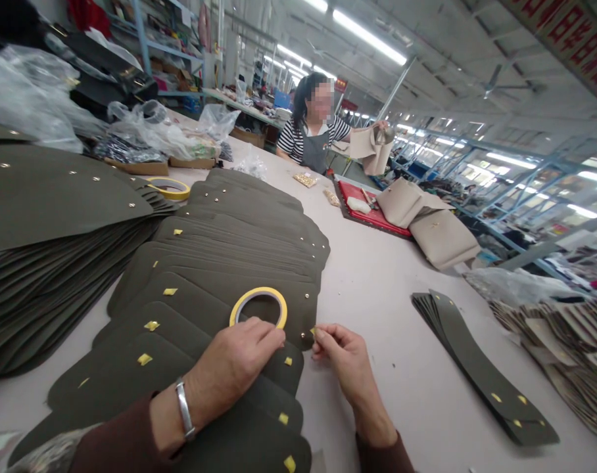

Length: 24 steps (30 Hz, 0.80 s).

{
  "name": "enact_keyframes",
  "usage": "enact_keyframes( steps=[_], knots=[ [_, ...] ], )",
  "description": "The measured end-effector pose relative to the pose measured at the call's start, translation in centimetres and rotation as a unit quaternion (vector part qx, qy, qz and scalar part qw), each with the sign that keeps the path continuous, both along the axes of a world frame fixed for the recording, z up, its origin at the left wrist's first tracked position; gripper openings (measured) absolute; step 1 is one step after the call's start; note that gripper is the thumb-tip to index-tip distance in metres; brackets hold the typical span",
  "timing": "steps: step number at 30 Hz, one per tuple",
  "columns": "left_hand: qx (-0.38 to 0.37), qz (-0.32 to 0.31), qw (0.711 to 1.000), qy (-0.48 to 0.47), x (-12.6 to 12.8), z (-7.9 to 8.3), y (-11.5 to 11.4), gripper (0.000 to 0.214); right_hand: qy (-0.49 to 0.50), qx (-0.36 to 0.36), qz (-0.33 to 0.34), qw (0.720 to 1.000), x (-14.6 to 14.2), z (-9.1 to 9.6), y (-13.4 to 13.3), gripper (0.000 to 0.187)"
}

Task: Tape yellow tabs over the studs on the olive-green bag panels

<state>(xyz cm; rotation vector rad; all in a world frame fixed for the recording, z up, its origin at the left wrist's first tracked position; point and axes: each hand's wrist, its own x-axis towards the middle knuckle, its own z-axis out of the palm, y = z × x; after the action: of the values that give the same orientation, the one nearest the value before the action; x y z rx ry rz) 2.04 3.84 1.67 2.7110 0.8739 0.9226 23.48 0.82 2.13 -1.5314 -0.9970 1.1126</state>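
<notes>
My left hand (237, 364) is closed around the near rim of a yellow tape roll (258, 305) that stands on a fanned row of dark olive leather panels (214, 276). My right hand (340, 358) pinches a small yellow tape piece (313, 330) at the right edge of a panel. Small yellow tape squares (152, 325) dot the overlapping panels. A silver bracelet (185, 410) is on my left wrist.
A tall stack of olive panels (52, 217) lies at the left, with a second tape roll (169, 188) behind it. Olive strips (480, 368) lie at the right. A person in a striped shirt (311, 135) handles beige pieces (427, 223) near a red tray (372, 213).
</notes>
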Motion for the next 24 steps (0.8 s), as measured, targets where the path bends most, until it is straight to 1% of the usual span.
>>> enact_keyframes(
  steps=[3, 5, 8, 10, 13, 16, 19, 21, 24],
  knots=[
    [-0.032, 0.026, 0.994, 0.102, -0.2, -0.5, 0.6, 0.01, -0.008, -0.022, 0.016, 1.0, 1.2, -0.7, 0.4, 0.041],
    [-0.053, 0.031, 0.99, 0.125, -0.2, -0.5, 0.7, 0.009, -0.029, -0.027, 0.028, 0.999, 1.1, -1.1, 0.5, 0.039],
    [-0.076, 0.029, 0.988, 0.129, -0.1, -0.2, 0.6, 0.009, -0.08, -0.029, 0.046, 0.995, 0.4, -1.3, 0.5, 0.033],
    [-0.083, 0.028, 0.988, 0.131, -0.1, 0.0, 0.5, 0.009, -0.139, -0.012, 0.061, 0.988, -0.1, -1.2, 0.6, 0.027],
    [-0.079, 0.03, 0.987, 0.135, -0.1, 0.0, 0.5, 0.008, -0.25, 0.045, 0.081, 0.964, -0.7, -0.9, 0.8, 0.021],
    [-0.056, 0.032, 0.987, 0.144, -0.1, -0.1, 0.5, 0.008, -0.311, 0.08, 0.085, 0.943, -1.1, -0.9, 1.0, 0.014],
    [-0.035, 0.032, 0.988, 0.146, 0.0, -0.2, 0.4, 0.01, -0.335, 0.083, 0.043, 0.938, -1.1, -1.2, 1.0, 0.017],
    [-0.04, 0.026, 0.989, 0.142, 0.0, -0.3, 0.3, 0.011, -0.325, 0.078, 0.023, 0.942, -0.8, -1.4, 0.7, 0.012],
    [-0.055, 0.021, 0.99, 0.13, -0.1, -0.2, 0.2, 0.012, -0.254, 0.051, 0.05, 0.965, -0.2, -1.5, 0.2, 0.021]
  ],
)
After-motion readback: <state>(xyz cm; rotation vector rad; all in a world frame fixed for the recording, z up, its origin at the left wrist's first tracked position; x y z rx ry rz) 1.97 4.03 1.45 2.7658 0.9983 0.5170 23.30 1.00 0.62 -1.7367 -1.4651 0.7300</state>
